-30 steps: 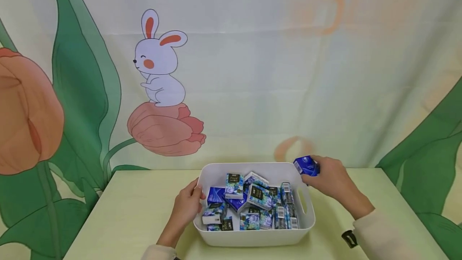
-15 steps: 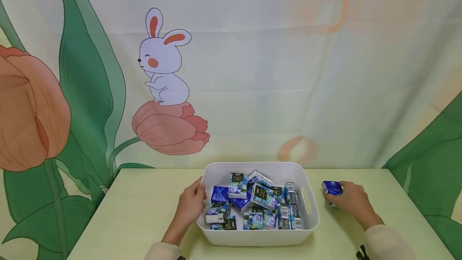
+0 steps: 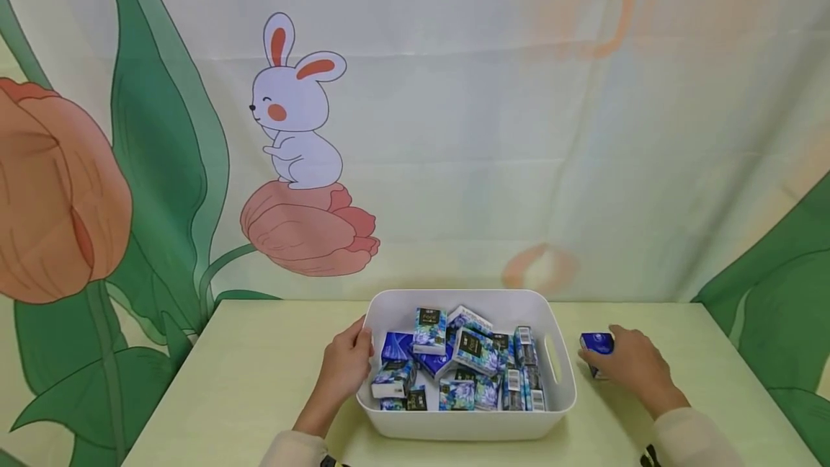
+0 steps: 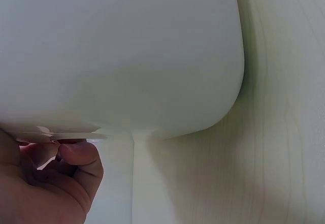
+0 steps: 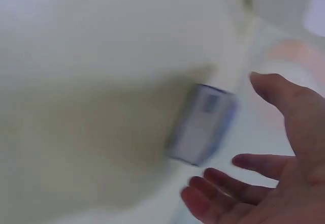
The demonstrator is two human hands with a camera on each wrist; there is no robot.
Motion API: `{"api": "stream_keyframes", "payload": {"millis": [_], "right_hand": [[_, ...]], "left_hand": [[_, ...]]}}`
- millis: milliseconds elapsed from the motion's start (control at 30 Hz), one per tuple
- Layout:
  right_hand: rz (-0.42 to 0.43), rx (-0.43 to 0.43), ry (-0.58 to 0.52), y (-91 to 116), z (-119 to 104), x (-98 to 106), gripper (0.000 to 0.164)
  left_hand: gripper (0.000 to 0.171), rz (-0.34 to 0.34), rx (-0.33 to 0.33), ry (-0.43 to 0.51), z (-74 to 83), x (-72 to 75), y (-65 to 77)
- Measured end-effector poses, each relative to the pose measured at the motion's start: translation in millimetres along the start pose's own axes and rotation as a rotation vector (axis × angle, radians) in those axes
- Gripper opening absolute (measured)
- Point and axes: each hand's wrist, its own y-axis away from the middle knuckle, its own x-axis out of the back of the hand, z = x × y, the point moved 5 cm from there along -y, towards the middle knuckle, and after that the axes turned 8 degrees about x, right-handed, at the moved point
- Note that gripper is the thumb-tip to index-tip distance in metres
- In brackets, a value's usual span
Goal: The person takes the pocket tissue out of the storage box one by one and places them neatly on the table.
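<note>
A white plastic basket [image 3: 467,425] stands on the table, holding several pocket tissue packs, some floral with black labels and some plain blue. My left hand [image 3: 346,366] grips the basket's left side at the handle; the left wrist view shows its fingers [image 4: 81,155] curled at the handle opening under the white wall [image 4: 132,56]. To the right of the basket, a blue tissue pack [image 3: 596,342] sits on the table. Beside it is my right hand [image 3: 638,370]. In the blurred right wrist view, thumb and fingers are spread apart, and the pack [image 5: 200,125] lies clear of them.
The pale yellow table [image 3: 246,380] meets a hanging cloth backdrop [image 3: 454,164] printed with a rabbit and tulips. A handle slot [image 3: 553,359] is cut in the basket's right side.
My right hand has carried the blue tissue pack from above the basket's right rim down to the table on the right and let it go. My left hand stays on the basket.
</note>
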Motion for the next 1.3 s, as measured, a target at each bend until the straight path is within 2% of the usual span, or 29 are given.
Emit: {"api": "stream_keyframes", "payload": {"millis": [167,267,400,600,767,1067,1300], "right_hand": [[0.130,0.101,-0.010,-2,-42,36,0.081],[0.177,0.179,-0.037,-2,-67,49,0.080],[0.206,0.292,-0.075,-1,-95,52,0.077],[0.214,0.465,-0.102,1,-129,46,0.069],[0.149,0.565,-0.090,-2,-149,31,0.068],[-0.051,0.632,-0.061,-4,-164,-2,0.075],[-0.126,0.681,-0.043,-6,-172,-22,0.078]], "left_hand": [[0.038,0.006,0.002,-0.004,-0.2,0.9,0.0],[0.037,0.007,-0.006,0.006,0.1,-0.3,0.1],[0.034,0.008,-0.021,0.021,0.2,-2.5,0.0],[0.032,0.012,-0.039,0.039,1.5,-2.7,0.6],[0.032,0.019,-0.041,0.043,-0.4,-0.5,0.9],[0.039,0.019,-0.022,0.046,-1.1,-0.4,2.1],[0.040,0.018,-0.013,0.052,-1.8,-0.4,1.8]]}}
